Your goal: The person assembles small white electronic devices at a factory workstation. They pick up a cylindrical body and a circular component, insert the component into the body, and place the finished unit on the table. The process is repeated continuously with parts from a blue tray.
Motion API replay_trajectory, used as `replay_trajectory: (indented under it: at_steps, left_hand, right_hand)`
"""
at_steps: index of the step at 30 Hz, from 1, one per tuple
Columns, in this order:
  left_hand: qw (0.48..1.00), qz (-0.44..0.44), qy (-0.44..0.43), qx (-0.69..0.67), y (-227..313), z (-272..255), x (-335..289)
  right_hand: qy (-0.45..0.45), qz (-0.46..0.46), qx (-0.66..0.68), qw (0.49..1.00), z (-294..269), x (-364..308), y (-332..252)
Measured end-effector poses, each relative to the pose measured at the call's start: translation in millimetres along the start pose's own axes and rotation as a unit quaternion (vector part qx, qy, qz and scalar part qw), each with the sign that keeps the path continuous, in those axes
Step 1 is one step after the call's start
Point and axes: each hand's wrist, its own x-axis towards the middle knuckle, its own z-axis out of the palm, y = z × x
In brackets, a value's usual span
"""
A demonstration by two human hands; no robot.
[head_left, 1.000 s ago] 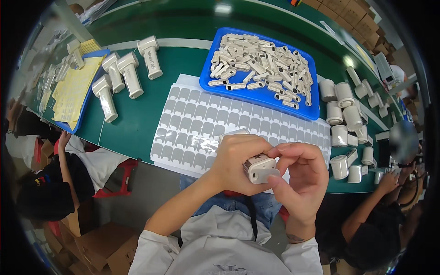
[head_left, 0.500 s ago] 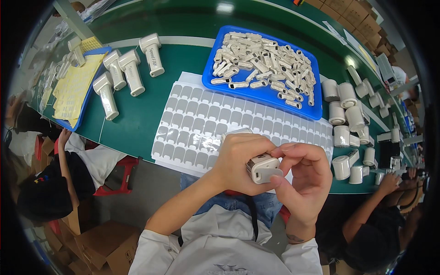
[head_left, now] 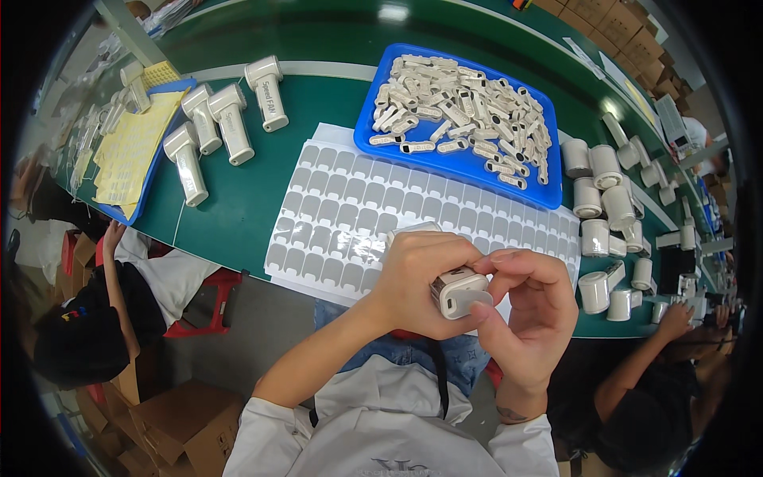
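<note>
My left hand [head_left: 417,278] is wrapped round a white handheld fan [head_left: 456,280] whose handle end points toward me. On that end lies a grey rounded sticker [head_left: 474,303], and a small dark slot shows beside it. The thumb and forefinger of my right hand [head_left: 534,314] pinch the sticker's right edge. Part of the fan's head shows past my left knuckles; the rest is hidden by the hand. Under and beyond both hands is a white sheet [head_left: 274,274] with rows of grey stickers of the same shape.
A blue tray [head_left: 364,135] of small white parts stands beyond the sheet. Several white fans [head_left: 230,131] lie at left, near a blue tray with yellow sheets [head_left: 131,151]. More white fans [head_left: 604,203] stand at right. Co-workers sit on both sides [head_left: 83,342].
The view has shifted very slightly. Both hands keep the same hold, with the sticker still against the fan's handle end.
</note>
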Motion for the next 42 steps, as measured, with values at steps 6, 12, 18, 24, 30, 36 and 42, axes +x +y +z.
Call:
replay_trajectory:
  at_steps: [6, 12, 18, 24, 30, 36, 42]
  left_hand:
    - [1.0, -0.004, -0.005, 0.0, 1.1, -1.3, 0.6]
    - [1.0, -0.002, -0.001, -0.003, 2.6, -0.2, 1.0]
    - [0.999, -0.03, -0.043, -0.009, 7.2, -5.8, 3.0]
    - [0.996, -0.021, -0.044, -0.079, 8.6, -10.7, 4.6]
    - [0.995, -0.039, 0.055, -0.071, 17.3, -50.0, 14.5]
    - [0.997, -0.018, 0.07, 0.013, 48.4, -110.8, 9.9]
    - [0.996, -0.063, 0.065, 0.022, 61.0, -136.3, -0.1]
  right_hand:
    - [0.003, 0.001, -0.007, 1.0, 1.2, 0.6, -1.3]
    - [0.015, 0.01, -0.045, 0.999, 2.5, 0.7, -3.9]
    - [-0.05, 0.1, -0.127, 0.986, -7.7, 13.1, -19.5]
    - [-0.025, 0.189, 0.174, 0.966, -17.8, 7.9, 14.2]
    - [-0.008, 0.156, 0.076, 0.985, -34.0, -13.5, 39.7]
    - [0.019, 0.173, 0.044, 0.984, -52.7, -32.9, 44.9]
    - [0.024, 0.184, 0.046, 0.981, -60.1, -45.3, 52.5]
